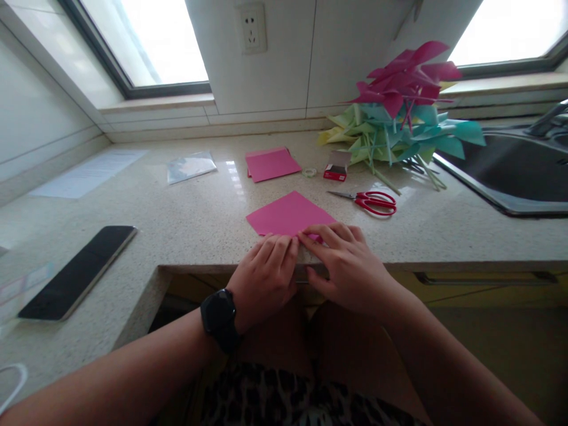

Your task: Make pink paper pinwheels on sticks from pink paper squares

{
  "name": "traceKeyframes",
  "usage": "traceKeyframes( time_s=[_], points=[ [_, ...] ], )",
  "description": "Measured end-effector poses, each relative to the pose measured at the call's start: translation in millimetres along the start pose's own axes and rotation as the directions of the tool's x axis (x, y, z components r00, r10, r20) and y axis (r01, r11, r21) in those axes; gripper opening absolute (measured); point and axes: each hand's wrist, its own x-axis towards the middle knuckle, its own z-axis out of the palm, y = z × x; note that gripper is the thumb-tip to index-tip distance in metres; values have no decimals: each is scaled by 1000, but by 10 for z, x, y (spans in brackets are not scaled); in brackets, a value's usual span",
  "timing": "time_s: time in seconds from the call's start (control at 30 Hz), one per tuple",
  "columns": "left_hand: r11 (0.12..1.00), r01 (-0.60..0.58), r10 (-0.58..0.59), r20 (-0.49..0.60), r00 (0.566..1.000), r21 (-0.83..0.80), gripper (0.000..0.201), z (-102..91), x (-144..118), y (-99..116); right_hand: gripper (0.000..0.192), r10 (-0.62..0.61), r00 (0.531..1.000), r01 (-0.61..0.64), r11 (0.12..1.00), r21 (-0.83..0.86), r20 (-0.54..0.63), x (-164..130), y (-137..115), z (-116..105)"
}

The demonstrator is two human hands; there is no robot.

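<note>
The left hand (266,273), a black smartwatch (218,313) on its wrist, rests bent fingers at the near edge of a pink paper sheet (290,212) (whether they pinch it, I cannot tell). The right hand (348,260) touches that same edge with its fingertips, thumb spread apart from them. The sheet lies at the front of the tabletop (199,228). Beyond it, to the right, are red-handled scissors (375,202); farther back, a small red box (336,170), a tape roll (309,172) and stacked pink paper (273,164). Paper pinwheels (406,83) are heaped near the wall (284,65).
</note>
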Motion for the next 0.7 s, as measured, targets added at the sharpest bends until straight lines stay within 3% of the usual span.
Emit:
traceKeyframes(
  time_s=[0.27, 0.4, 0.53, 0.6, 0.7],
  points=[
    [999, 14, -13, 9, 1000, -43, 51, -46, 73, -35, 49, 60, 995, -43, 978, 204, -77, -5, 40, -20],
    [998, 0, 3, 34, 999, -68, 54, -64, 105, -75, 44, 146, 964, -75, 950, 304, -220, -41, 103, -78],
    [997, -11, 16, 66, 998, -78, 57, -67, 111, -104, 32, 174, 921, -81, 961, 265, -349, -89, 191, -96],
    [996, -15, 21, 68, 997, -84, 58, -66, 114, -109, 32, 149, 923, -72, 972, 223, -355, -107, 215, -79],
    [995, -18, 24, 67, 997, -95, 58, -62, 119, -108, 39, 73, 962, -32, 987, 158, -262, -111, 205, -40]
  ],
)
